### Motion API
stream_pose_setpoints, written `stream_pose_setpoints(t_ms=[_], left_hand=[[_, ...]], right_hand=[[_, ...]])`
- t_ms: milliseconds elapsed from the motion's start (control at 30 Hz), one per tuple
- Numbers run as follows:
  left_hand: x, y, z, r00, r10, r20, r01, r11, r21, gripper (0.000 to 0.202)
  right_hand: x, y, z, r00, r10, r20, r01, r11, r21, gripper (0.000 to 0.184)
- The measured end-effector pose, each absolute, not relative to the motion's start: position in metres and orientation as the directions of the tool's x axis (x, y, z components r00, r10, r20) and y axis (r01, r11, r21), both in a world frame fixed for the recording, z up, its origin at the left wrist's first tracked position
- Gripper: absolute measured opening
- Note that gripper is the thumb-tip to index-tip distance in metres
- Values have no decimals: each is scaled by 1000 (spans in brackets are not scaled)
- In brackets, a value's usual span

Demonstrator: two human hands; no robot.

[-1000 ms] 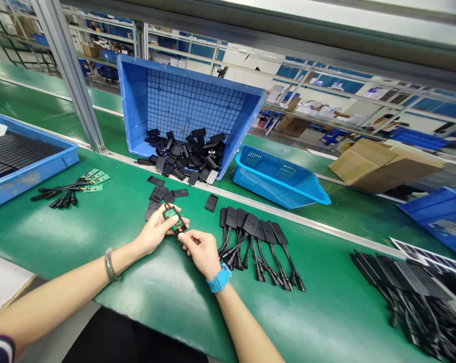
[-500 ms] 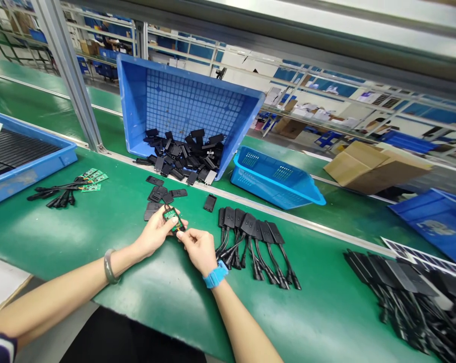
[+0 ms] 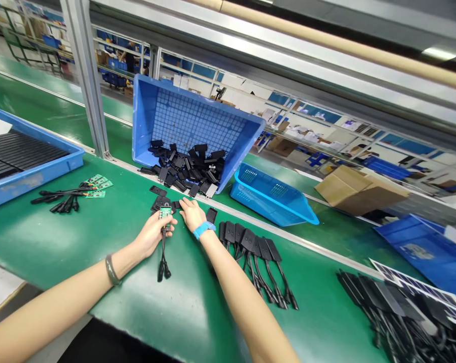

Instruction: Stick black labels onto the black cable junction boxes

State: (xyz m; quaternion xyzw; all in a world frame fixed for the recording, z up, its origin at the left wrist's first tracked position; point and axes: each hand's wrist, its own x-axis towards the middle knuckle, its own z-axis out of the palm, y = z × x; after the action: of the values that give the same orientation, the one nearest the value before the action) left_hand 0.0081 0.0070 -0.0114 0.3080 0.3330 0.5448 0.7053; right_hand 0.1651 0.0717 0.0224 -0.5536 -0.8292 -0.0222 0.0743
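Observation:
My left hand (image 3: 154, 233) grips a green circuit board (image 3: 165, 212) seated in a small black case. From its lower end a black cable (image 3: 163, 254) hangs down and splits into two connector ends. Just to the right, my right hand (image 3: 192, 216) has its fingers bent down at a flat black plastic cover (image 3: 176, 204); its fingertips partly hide the cover's right end. More black covers (image 3: 159, 201) lie in a loose pile behind my left hand. A black open case (image 3: 211, 215) rests beyond my right wrist.
A tipped blue crate (image 3: 197, 108) holds many black cases. Beside it stands a blue basket (image 3: 273, 196). Cabled black units (image 3: 248, 239) lie right, with more (image 3: 386, 302) farther off. Cabled circuit boards (image 3: 95, 186) and a blue tray (image 3: 35, 176) are left.
My right hand has let go of the cable end at the board and moved up to the black cover. My left hand keeps the board, whose cable now hangs free. The view has shifted slightly.

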Motion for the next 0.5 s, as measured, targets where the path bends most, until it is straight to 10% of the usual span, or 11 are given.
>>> stream_pose_setpoints(t_ms=[300,500], left_hand=[[12,-3,-1,397,908,-133,-452,319,833,56],[13,-9,-6,567,819,-93,-353,343,871,64]], right_hand=[[199,49,23,-194,965,177,981,191,30,26],[205,-15,46,91,956,280,572,179,-800,49]])
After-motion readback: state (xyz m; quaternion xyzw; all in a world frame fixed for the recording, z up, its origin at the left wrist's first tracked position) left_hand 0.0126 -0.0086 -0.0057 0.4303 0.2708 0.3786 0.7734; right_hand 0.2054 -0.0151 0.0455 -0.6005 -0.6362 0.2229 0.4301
